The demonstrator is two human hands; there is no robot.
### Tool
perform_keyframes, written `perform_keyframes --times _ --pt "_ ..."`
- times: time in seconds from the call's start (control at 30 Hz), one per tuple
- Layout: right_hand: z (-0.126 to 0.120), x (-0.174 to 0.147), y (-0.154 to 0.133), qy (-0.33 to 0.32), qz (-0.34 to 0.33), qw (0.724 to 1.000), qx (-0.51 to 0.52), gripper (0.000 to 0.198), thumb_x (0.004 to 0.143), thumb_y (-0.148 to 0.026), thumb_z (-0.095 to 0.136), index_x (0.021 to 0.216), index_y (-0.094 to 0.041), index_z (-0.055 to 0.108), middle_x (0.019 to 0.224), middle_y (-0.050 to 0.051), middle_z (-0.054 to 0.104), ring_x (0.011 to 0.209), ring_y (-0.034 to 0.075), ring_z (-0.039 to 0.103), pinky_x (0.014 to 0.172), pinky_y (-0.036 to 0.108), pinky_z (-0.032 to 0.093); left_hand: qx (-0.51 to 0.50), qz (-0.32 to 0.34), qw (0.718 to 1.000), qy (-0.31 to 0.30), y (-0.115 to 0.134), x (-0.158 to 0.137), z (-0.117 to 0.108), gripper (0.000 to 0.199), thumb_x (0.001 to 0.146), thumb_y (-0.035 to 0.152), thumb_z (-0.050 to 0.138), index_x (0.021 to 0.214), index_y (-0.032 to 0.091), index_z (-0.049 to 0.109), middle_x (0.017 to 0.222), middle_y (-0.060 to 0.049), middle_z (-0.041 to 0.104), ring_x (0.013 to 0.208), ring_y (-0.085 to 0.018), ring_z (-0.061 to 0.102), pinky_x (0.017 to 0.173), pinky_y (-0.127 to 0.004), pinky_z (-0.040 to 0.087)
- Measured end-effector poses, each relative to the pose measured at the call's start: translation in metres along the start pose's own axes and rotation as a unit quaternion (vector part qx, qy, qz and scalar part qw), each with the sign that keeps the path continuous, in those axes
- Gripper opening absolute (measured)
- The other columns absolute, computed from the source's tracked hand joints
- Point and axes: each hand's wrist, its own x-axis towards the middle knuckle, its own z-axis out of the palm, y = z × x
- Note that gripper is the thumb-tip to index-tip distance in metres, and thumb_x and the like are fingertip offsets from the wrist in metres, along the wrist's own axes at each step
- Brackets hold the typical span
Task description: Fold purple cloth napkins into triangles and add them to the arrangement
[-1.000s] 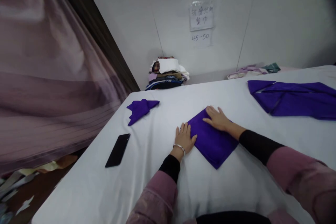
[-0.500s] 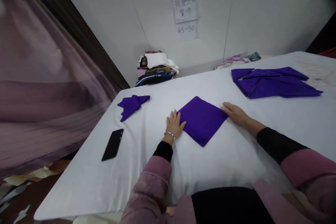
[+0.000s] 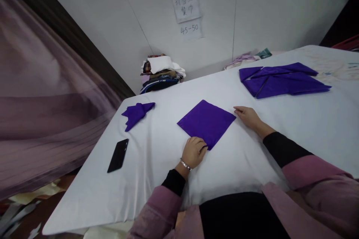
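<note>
A purple napkin (image 3: 206,121), folded to a flat diamond, lies on the white tablecloth in front of me. My left hand (image 3: 193,152) is at its near corner, thumb and fingers closed on the edge there. Just beyond the right corner is my right hand (image 3: 248,117), its fingertips pinched together and apart from the cloth, with nothing visible in them. A second purple napkin (image 3: 137,114), folded into a pointed shape with a knot-like middle, rests to the left. More folded purple napkins (image 3: 284,80) lie at the back right.
A black phone (image 3: 118,155) lies on the left of the white-covered table (image 3: 84,201). Stacked folded clothes (image 3: 162,74) stand behind the far edge, by a wall with a paper sign (image 3: 187,4). A sheer mauve curtain (image 3: 50,93) hangs at left.
My left hand has moved from the napkin's left corner to its near corner and closed there. My right hand has come slightly off the right corner. The view has shifted a little.
</note>
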Motion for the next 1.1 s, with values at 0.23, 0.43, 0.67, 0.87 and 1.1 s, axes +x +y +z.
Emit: perform_keyframes --times 0.23,0.43,0.67,0.87,1.1 --pt "-0.007 -0.005 -0.002 -0.029 -0.034 0.998 -0.039 0.037 0.084 -0.028 0.045 0.114 -0.016 0.065 0.101 0.008 0.069 0.09 0.022 0.063 0.083 0.035 0.048 0.006 -0.02 1.0 -0.001 0.0 -0.006 -0.004 0.022 0.084 0.037 0.057 0.099 0.023 0.066 0.103 -0.005 0.064 0.101 -0.02 0.054 0.089 -0.038 0.042" --pt "-0.007 -0.004 -0.008 -0.046 -0.052 0.995 -0.067 0.037 0.086 -0.026 0.043 0.115 -0.017 0.064 0.101 0.008 0.069 0.092 0.022 0.061 0.082 0.035 0.048 0.063 -0.006 0.998 -0.025 0.004 -0.002 -0.001 0.021 0.087 0.033 0.053 0.102 0.022 0.064 0.104 -0.005 0.063 0.1 -0.02 0.053 0.086 -0.037 0.043" --pt "-0.007 -0.007 -0.003 -0.036 -0.052 0.997 -0.044 0.037 0.085 -0.028 0.045 0.114 -0.018 0.065 0.101 0.007 0.069 0.092 0.022 0.062 0.083 0.036 0.048 0.145 0.025 0.989 -0.024 -0.01 -0.007 -0.008 0.016 0.085 0.016 0.05 0.093 0.02 0.064 0.098 -0.005 0.065 0.097 -0.021 0.056 0.09 -0.038 0.042" --pt "-0.005 -0.014 -0.009 -0.044 -0.058 0.997 0.019 0.034 0.083 -0.031 0.049 0.111 -0.02 0.066 0.094 0.004 0.071 0.082 0.02 0.064 0.077 0.034 0.05 0.206 -0.121 0.969 0.055 -0.08 -0.047 -0.049 0.03 0.076 0.006 0.05 0.099 0.02 0.064 0.111 -0.01 0.063 0.105 -0.026 0.056 0.087 -0.043 0.046" --pt "0.014 -0.039 -0.046 -0.114 -0.202 0.97 0.071 0.03 0.084 -0.027 0.048 0.108 -0.023 0.066 0.096 0.004 0.068 0.079 0.019 0.061 0.069 0.033 0.051 0.085 -0.07 0.986 0.122 -0.049 -0.036 -0.024 0.027 0.08 0.011 0.052 0.102 0.021 0.064 0.107 -0.006 0.066 0.101 -0.02 0.058 0.091 -0.039 0.045"
